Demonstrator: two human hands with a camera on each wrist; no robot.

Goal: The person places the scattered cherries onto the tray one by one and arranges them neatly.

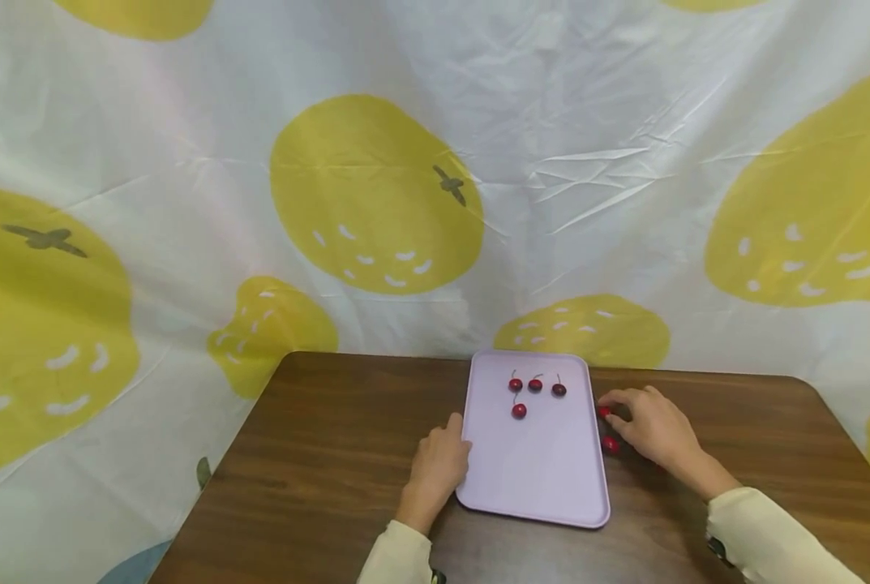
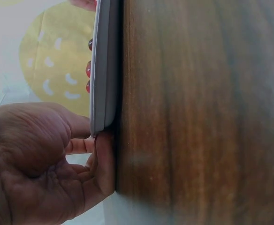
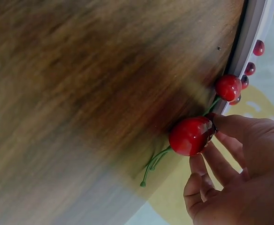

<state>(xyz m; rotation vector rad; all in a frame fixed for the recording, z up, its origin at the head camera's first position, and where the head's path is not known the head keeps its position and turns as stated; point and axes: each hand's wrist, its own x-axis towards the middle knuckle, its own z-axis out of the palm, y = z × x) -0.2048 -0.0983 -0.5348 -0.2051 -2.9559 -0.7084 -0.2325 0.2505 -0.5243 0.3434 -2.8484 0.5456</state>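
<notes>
Tray (image 1: 529, 483), lilac, rectangular, plastic-looking, sat gripped by the left hand (image 1: 439, 461), probably for steadiness; the right hand (image 1: 653, 426) pinched a round, glossy red cherry (image 1: 605, 412).

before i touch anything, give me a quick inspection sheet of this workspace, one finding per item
Surface: brown wood-grain table, glossy toward the near edge.
Job's things: lilac tray bearing four cherries with stems, toward its far end; more loose cherries lie on the wood to its right, their count partly hidden by the hand.
Clutter: nothing seen beyond a tiny dark speck.
Grippers: left hand holds the tray's left edge; right hand pinches a cherry beside the tray's right edge.
Cables: nothing seen.
Surroundings: creased white cloth with yellow fruit prints behind.
</notes>
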